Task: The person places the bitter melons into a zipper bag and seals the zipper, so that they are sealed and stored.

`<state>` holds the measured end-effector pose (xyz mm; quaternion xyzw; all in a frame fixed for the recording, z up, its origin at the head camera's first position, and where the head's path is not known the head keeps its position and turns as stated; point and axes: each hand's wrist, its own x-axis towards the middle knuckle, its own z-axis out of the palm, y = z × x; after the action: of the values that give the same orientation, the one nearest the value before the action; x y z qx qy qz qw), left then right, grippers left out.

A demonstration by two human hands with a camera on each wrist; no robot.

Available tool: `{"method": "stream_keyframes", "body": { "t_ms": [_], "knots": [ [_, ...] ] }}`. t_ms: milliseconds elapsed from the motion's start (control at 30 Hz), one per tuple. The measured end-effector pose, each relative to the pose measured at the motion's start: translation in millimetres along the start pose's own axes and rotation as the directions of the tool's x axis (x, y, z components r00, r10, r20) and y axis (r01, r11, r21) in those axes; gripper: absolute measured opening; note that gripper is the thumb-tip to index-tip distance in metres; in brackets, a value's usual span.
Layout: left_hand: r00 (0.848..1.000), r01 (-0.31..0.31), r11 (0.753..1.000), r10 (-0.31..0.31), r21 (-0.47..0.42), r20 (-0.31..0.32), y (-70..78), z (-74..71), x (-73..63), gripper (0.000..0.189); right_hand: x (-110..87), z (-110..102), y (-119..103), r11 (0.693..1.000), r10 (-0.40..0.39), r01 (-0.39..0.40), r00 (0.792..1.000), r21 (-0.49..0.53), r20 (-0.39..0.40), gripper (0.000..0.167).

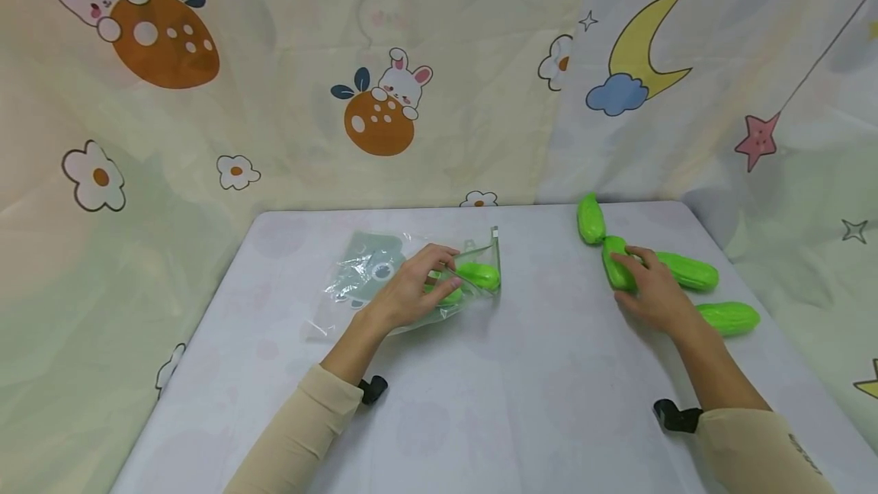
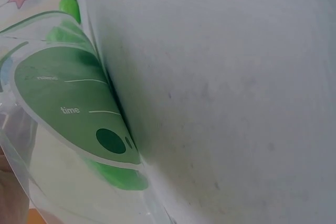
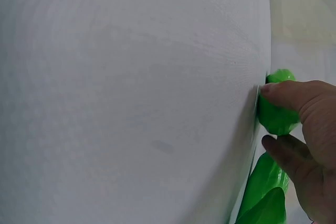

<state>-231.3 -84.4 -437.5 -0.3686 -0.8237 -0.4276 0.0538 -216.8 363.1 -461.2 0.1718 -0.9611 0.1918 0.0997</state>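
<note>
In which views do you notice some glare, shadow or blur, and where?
Head view: small bright glints on the clear zip bag; left wrist view: "name" on its green print looks blurrier than "time"; right wrist view: a soft-edged shadow on the tablecloth.

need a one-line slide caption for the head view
Left hand at the mouth of a clear bag, right hand around a green vegetable.

Vivid green on the vegetables (image 1: 728,318), and here's the clear bag (image 1: 370,254), flashing a muted green panel (image 2: 63,95) with white lettering! Beige sleeves (image 1: 295,433), whitish tabletop (image 1: 535,402), and a pastel backdrop (image 1: 473,136) sporting a yellow moon (image 1: 631,48), blue cloud (image 1: 617,96), pink star (image 1: 757,139), white-spotted orange-brown fruit (image 1: 168,48)
</note>
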Motion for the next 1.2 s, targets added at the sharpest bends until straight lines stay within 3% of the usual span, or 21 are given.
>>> {"method": "stream_keyframes", "body": {
  "t_ms": [500, 633, 733, 933, 1200],
  "knots": [
    [1.0, -0.017, 1.0, 0.017, 0.001, -0.013, -1.6, 1.7, -1.1, 0.02, -1.4, 6, -3, 1.0, -0.01, 0.01, 0.999, 0.002, -0.053, 0.059],
    [1.0, -0.014, 1.0, 0.014, 0.002, -0.013, -0.8, 0.1, -1.2, 0.02, -1.9, 8, -3, 1.0, -0.02, 0.021, 0.994, 0.012, -0.105, 0.059],
    [0.999, -0.011, 1.0, 0.01, -0.007, -0.034, -0.2, -3.0, -1.5, 0.022, -1.3, 10, -5, 0.998, -0.05, 0.056, 0.983, 0.025, -0.179, 0.059],
    [0.999, -0.013, 1.0, 0.012, -0.008, -0.042, -0.9, -5.0, -1.5, 0.024, 1.2, 12, -9, 0.989, -0.123, 0.142, 0.94, 0.036, -0.32, 0.062],
    [1.0, -0.001, 1.0, 0.0, -0.014, -0.031, -3.4, 0.7, -4.2, 0.023, 8.7, 12, -22, 0.966, -0.195, 0.241, 0.92, 0.098, -0.34, 0.062]
  ]
}}
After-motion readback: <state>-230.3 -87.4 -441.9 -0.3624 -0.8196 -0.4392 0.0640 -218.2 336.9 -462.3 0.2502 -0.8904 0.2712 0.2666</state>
